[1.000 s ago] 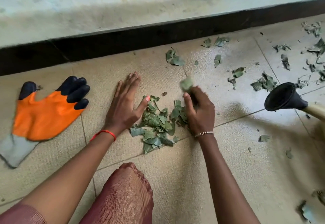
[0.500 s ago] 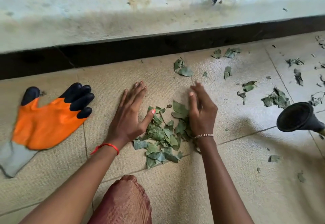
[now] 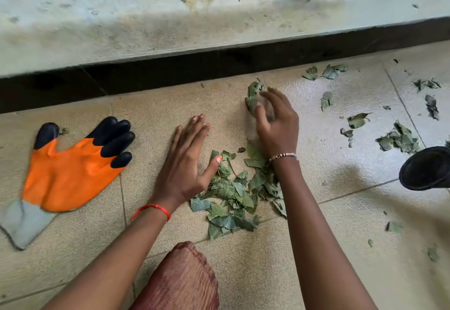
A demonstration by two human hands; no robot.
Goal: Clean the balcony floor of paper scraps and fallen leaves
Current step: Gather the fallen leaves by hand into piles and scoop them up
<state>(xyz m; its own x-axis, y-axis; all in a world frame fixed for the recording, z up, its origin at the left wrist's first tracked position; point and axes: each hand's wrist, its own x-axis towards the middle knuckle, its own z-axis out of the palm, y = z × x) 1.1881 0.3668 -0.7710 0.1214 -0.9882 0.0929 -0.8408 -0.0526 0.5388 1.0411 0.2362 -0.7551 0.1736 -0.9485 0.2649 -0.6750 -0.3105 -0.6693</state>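
A heap of torn green leaf pieces (image 3: 233,193) lies on the beige tiled floor (image 3: 316,249) in front of me. My left hand (image 3: 187,161) rests flat on the floor, fingers together, its thumb touching the heap's left edge. My right hand (image 3: 275,120) reaches beyond the heap, fingers spread and curled at a couple of leaf pieces (image 3: 253,98) near the dark strip under the wall. The hand is blurred, and the pieces lie at its fingertips. More leaf scraps (image 3: 399,139) are scattered over the tiles to the right.
An orange work glove (image 3: 70,171) with black fingertips lies flat on the left. A black funnel-shaped end of a tool (image 3: 426,168) shows at the right edge. A stained low wall (image 3: 170,17) with a dark base runs across the back. My knee (image 3: 180,278) is at the bottom.
My right hand has moved away from the heap and forward to the leaf pieces near the wall. My left hand has stayed flat beside the heap.
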